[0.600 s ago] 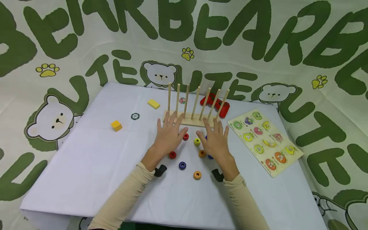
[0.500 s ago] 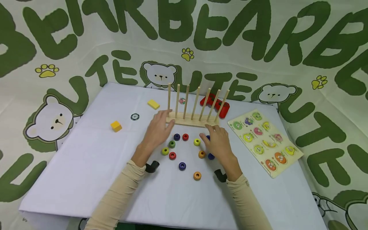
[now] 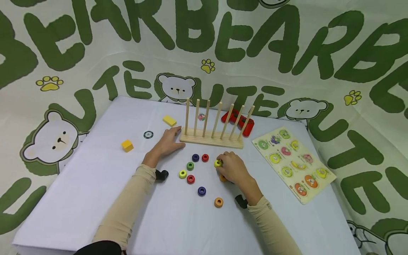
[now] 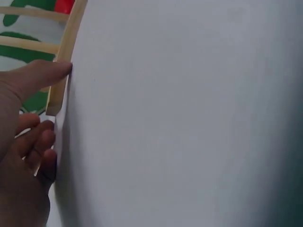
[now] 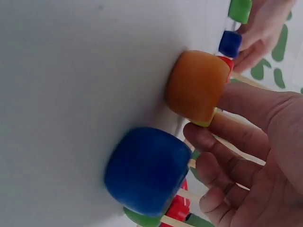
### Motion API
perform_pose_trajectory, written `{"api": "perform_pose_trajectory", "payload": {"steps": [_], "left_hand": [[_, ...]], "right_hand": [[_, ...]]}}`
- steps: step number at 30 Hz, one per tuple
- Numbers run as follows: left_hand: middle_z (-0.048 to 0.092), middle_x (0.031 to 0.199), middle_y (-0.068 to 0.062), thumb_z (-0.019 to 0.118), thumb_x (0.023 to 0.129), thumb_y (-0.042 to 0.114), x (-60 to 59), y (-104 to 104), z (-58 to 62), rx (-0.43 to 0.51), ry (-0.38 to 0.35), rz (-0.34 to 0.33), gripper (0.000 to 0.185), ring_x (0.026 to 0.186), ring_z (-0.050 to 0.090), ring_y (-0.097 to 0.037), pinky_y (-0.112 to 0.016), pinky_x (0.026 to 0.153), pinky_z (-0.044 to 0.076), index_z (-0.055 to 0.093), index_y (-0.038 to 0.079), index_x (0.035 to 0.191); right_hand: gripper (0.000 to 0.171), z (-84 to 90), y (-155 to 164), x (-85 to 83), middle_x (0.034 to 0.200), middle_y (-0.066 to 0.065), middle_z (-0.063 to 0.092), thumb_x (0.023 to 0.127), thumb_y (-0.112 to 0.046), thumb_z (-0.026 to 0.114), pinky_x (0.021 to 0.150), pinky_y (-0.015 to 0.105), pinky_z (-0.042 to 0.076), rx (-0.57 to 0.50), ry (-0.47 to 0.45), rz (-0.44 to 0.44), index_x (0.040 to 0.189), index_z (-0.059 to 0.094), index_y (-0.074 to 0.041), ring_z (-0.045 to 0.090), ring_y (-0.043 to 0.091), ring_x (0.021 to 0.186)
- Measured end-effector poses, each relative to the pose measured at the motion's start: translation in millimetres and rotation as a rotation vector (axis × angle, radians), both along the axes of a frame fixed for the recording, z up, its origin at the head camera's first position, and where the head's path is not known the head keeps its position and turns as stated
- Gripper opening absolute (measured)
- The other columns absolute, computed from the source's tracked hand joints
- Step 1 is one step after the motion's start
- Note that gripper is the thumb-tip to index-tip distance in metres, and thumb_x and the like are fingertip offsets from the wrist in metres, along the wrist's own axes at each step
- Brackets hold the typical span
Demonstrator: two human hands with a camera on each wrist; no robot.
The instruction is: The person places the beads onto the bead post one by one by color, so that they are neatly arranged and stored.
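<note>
A wooden rack point(image 3: 211, 140) with several upright pegs stands toward the back of the table. My left hand point(image 3: 165, 143) holds its left end. In the left wrist view, the thumb point(image 4: 45, 73) lies across the front edge of the base, with the other fingers around the end. My right hand point(image 3: 234, 168) is at a yellow ring bead point(image 3: 217, 163), thumb and fingertips pinching it where it sits on the cloth. An orange bead point(image 5: 196, 87) and a blue bead point(image 5: 147, 170) loom close in the right wrist view, beside the right fingers.
Loose beads lie in front of the rack, among them a green bead point(image 3: 190, 166), a red bead point(image 3: 190, 179) and an orange bead point(image 3: 218, 202). A fruit puzzle board point(image 3: 293, 163) lies at right, a red game controller point(image 3: 245, 124) behind the rack. Left are an orange block point(image 3: 127, 145) and a round chip point(image 3: 148, 134).
My left hand has moved left from the rack's front to its left end. The right hand has drawn back from the rack to the yellow bead. The head view has tilted slightly up.
</note>
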State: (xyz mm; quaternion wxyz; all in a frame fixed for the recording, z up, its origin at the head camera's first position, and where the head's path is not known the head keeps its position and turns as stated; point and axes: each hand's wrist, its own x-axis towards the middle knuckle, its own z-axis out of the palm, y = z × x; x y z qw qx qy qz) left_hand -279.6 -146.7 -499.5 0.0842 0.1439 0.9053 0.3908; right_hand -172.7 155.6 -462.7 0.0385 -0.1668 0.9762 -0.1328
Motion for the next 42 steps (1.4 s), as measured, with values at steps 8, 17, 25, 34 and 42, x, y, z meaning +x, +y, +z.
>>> {"api": "perform_pose_trajectory", "payload": {"steps": [8, 17, 25, 34, 42], "left_hand": [[0.052, 0.154, -0.028, 0.079, 0.098, 0.021, -6.9, 2.2, -9.8, 0.053, 0.006, 0.039, 0.080, 0.143, 0.043, -0.043, -0.058, 0.124, 0.035, 0.039, 0.005, 0.165], [0.049, 0.156, -0.032, 0.082, 0.096, 0.017, -3.3, -0.2, -12.5, 0.104, 0.040, 0.033, 0.077, 0.144, 0.048, -0.047, -0.060, 0.123, 0.036, 0.043, 0.002, 0.162], [0.050, 0.156, -0.030, 0.082, 0.095, 0.015, -2.7, 1.4, -11.9, 0.107, 0.051, 0.048, 0.078, 0.144, 0.047, -0.045, -0.059, 0.123, 0.037, 0.043, 0.003, 0.162], [0.051, 0.154, -0.030, 0.082, 0.095, 0.016, -3.1, 2.5, -13.6, 0.115, 0.035, 0.068, 0.079, 0.142, 0.048, -0.044, -0.058, 0.122, 0.039, 0.043, 0.005, 0.163], [0.049, 0.156, -0.029, 0.082, 0.096, 0.017, -2.3, 0.9, -11.7, 0.112, 0.009, 0.073, 0.079, 0.144, 0.047, -0.044, -0.057, 0.123, 0.038, 0.042, 0.006, 0.164]], "right_hand": [[0.033, 61.0, -0.2, -19.5, 0.116, 0.010, 0.076, 0.097, -0.018, 0.081, 0.088, 0.045, 0.060, -0.167, -0.023, 0.023, 0.127, 0.075, -0.005, 0.071, 0.029, 0.107], [0.035, 144.8, -60.4, -78.7, 0.124, 0.009, 0.073, 0.100, -0.020, 0.078, 0.072, 0.033, 0.050, -0.369, 0.275, 0.118, 0.132, 0.072, -0.006, 0.060, 0.022, 0.088], [0.036, 148.7, -95.0, -103.7, 0.127, 0.008, 0.070, 0.102, -0.020, 0.075, 0.074, 0.032, 0.055, -0.367, 0.295, 0.102, 0.136, 0.071, -0.010, 0.064, 0.021, 0.090], [0.035, 146.2, -99.7, -106.4, 0.124, 0.009, 0.072, 0.104, -0.024, 0.072, 0.067, 0.031, 0.054, -0.330, 0.293, 0.080, 0.136, 0.073, -0.010, 0.064, 0.021, 0.084], [0.042, 147.0, -103.2, -105.8, 0.135, 0.010, 0.070, 0.104, -0.029, 0.072, 0.067, 0.036, 0.058, -0.254, 0.273, 0.055, 0.142, 0.070, -0.010, 0.067, 0.024, 0.085]]}}
